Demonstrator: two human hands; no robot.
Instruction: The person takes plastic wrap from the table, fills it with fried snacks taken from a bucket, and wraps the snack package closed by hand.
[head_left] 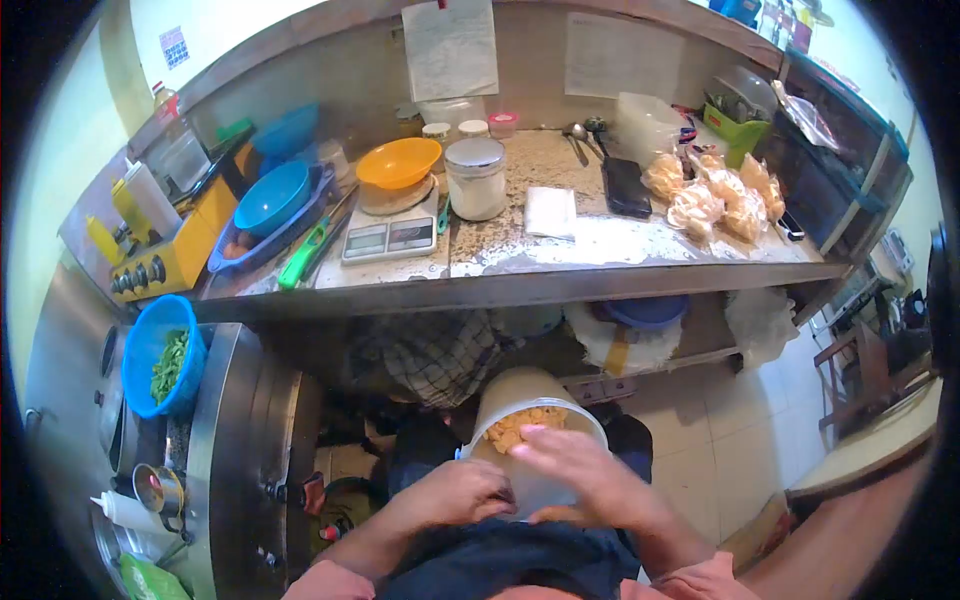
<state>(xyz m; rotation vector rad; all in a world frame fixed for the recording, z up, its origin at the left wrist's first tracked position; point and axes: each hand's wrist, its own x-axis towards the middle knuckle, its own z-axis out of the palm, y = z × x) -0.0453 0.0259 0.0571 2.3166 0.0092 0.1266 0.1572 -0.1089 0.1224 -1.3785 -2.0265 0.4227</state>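
A whitish plastic bucket (520,385) stands tilted in front of my body, its mouth facing me. Lumpy orange-tan food (522,426) lies inside it. My left hand (468,492) is closed at the left side of the bucket's mouth, fingers curled in; what they grip, if anything, is hidden. Over the right part of the mouth is my right hand (572,462), open, fingers stretched toward the food and slightly blurred. Whether its fingertips touch the food I cannot tell.
On the counter ahead are a digital scale (390,236) under an orange bowl (398,163), a lidded jar (475,180), a black pouch (627,188) and several bagged snacks (700,205). At left, a blue basin (165,355) of green vegetables sits by the stove.
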